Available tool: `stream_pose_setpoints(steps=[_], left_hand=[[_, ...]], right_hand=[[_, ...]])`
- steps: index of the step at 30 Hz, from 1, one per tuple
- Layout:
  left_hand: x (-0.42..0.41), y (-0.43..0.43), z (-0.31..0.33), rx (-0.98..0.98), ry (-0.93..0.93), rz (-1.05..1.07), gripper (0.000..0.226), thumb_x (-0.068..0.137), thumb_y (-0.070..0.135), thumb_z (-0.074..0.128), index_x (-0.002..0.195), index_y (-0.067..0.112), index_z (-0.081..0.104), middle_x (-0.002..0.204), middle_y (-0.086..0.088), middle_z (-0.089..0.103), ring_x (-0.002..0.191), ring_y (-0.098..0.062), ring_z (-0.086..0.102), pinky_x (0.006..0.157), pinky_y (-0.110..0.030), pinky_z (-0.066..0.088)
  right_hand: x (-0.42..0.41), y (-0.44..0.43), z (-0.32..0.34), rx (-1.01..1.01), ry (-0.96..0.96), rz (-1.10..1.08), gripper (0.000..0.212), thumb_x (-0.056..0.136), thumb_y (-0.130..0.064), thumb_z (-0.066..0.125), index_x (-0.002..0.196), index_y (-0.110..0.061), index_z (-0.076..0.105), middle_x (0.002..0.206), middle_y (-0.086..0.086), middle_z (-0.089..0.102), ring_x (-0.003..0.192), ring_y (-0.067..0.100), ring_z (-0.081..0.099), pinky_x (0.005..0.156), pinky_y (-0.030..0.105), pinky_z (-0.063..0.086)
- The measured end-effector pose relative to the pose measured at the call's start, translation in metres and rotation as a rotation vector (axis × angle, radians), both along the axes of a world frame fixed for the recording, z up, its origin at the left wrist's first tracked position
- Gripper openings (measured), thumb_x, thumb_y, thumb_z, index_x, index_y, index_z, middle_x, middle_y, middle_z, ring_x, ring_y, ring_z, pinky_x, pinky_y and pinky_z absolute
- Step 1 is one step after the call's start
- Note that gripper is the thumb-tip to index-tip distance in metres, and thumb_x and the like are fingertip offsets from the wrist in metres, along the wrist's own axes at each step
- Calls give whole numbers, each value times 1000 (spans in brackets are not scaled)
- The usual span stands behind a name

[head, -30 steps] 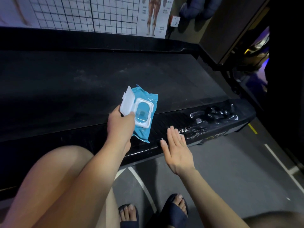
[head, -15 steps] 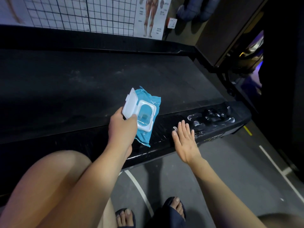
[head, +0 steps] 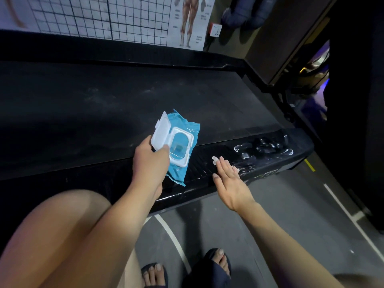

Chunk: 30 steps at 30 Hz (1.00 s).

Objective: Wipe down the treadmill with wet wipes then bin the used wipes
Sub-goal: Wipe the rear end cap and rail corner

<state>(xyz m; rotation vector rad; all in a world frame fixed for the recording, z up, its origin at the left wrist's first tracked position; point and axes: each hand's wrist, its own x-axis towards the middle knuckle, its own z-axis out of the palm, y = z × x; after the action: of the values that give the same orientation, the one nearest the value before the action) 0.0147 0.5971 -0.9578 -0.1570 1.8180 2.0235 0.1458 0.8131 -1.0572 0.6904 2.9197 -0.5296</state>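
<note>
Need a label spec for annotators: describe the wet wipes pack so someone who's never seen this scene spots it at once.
Find the wide black treadmill belt filling the middle of the view, then its near side rail. Over that rail the left hand grips a flat pack of wet wipes. It is the only bright blue thing there, with a white flip lid standing open.
</note>
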Motion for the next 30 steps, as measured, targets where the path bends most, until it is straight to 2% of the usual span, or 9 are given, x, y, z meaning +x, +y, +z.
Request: stream_pose_setpoints(steps=[4,8,12,15,18,21,25,30], left_hand=[[0,0,-2,-20,-3,-11,35,97,2,57,92,34,68,101,7,76,96,-13,73,81,-32,61],[-4,-3,-2,-4,-30,8,35,96,1,57,96,34,70,102,7,76,96,-15,74,86,-37,62],[-3,-3,0,7,-28,17,34,97,1,57,93,33,69,101,7,76,96,-15,73,83,-34,61],[0,-1,-1,11,-29,3,37,97,0,57,91,35,67,102,8,75,97,-14,72,82,-33,59],[2,0,-2,15,-22,3,37,97,-2,57,91,33,67,99,10,74,95,-11,71,80,-30,59],[1,1,-7,15,-11,-2,36,97,-1,58,91,33,68,99,10,75,95,-12,72,81,-31,59],[-1,3,-6,7,-9,-6,36,96,-1,58,90,34,68,101,9,75,96,-13,72,84,-33,60],[-2,2,-2,1,-22,-2,35,95,1,58,89,34,69,100,8,76,98,-15,72,90,-38,61]], right_hand=[[-33,8,4,-21,-96,-39,58,110,-36,22,161,-11,8,169,-1,-2,155,12,-6,125,32,-8],[-25,10,3,-4,-53,-58,56,109,-33,23,161,-15,15,169,-4,7,155,9,0,124,25,-8],[26,8,-1,43,97,-74,53,107,-30,31,159,-18,29,166,-8,19,154,10,10,124,24,6],[47,6,-4,71,100,-104,53,106,-28,34,159,-23,28,165,-14,15,153,9,6,124,27,13],[33,8,-10,102,84,-124,56,107,-28,31,161,-18,20,167,-9,8,152,5,-3,126,27,2],[6,17,-15,88,69,-154,57,108,-26,28,161,-10,14,169,1,5,156,13,-3,124,27,-9],[-16,31,-7,19,15,-161,54,108,-20,25,160,-7,16,169,5,7,156,17,-1,124,30,-8],[20,19,-9,84,114,-178,54,107,-20,33,160,-18,23,167,-1,18,156,12,5,124,25,-4]])
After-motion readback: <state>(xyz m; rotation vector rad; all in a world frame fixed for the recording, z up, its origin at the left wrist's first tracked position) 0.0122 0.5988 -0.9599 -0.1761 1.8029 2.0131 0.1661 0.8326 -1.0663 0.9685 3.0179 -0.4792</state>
